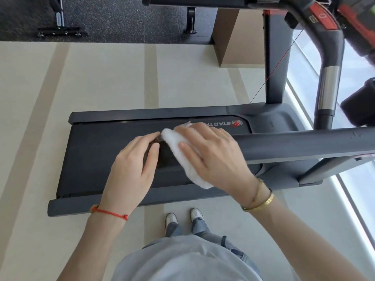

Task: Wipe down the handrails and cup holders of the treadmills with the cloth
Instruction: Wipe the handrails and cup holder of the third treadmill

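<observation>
- Cloth (183, 154), white and folded, lies over the free end of the dark handrail (294, 146); the right hand (211, 157) presses it there, fingers bent over the top and thumb under the near side, so this hand grips cloth and rail together.
- One corner of the cloth comes out beyond the fingertips, and a longer part hangs down below the palm.
- Left hand (134, 169) is just beside it, at the very tip of the handrail; its fingers curl around the dark end and the thumb lies along the near side.
- Handrail runs from the hands to the right edge of the view, bare along this whole length.
- Below the hands is the treadmill (101, 155), its black belt between two grey side rails.
- Person stands on the pale floor (81, 82) beside the near side rail, shoes (183, 219) close to its edge.
- Beyond the far side rail the pale floor reaches to a dark mat (121, 17).
</observation>
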Demonstrator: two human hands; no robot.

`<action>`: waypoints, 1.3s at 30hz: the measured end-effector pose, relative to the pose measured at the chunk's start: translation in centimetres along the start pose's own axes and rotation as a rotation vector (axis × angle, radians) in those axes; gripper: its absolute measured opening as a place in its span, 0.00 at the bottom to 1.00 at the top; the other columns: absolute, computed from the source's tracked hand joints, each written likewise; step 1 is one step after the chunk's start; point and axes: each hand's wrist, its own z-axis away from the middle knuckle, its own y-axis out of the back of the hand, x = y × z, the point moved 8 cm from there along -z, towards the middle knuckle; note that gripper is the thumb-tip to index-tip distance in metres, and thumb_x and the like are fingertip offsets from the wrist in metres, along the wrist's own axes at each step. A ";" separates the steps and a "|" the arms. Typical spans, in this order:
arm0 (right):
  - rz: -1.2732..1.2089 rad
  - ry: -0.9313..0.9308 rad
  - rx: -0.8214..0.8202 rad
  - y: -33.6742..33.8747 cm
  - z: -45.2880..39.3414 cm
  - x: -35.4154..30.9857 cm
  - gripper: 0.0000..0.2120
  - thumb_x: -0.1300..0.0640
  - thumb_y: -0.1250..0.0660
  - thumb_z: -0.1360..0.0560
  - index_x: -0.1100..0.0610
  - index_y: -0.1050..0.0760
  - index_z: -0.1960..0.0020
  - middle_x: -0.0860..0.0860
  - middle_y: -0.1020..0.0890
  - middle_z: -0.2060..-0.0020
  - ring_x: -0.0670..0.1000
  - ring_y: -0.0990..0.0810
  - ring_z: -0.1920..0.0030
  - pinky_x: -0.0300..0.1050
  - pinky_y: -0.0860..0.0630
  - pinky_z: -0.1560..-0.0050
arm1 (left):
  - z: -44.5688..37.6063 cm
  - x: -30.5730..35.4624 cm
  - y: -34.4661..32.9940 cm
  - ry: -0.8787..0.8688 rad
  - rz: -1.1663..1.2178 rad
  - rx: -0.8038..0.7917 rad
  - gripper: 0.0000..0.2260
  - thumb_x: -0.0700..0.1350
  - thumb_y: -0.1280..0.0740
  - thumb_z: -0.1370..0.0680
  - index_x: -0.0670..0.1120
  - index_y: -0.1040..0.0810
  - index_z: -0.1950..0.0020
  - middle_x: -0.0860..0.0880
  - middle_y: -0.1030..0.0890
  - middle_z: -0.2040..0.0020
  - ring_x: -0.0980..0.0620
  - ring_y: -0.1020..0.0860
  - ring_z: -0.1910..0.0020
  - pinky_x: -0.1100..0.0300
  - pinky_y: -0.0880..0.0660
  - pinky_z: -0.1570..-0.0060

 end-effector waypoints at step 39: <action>0.204 -0.236 -0.042 -0.4 -0.7 2.3 0.18 0.45 0.52 0.20 0.51 0.27 0.57 0.48 0.26 0.64 0.54 0.27 0.64 0.46 0.33 0.64 | 0.5 0.6 -0.6 0.015 -0.038 -0.033 0.15 0.47 0.43 0.17 0.45 0.24 0.34 0.52 0.21 0.39 0.56 0.24 0.40 0.60 0.28 0.37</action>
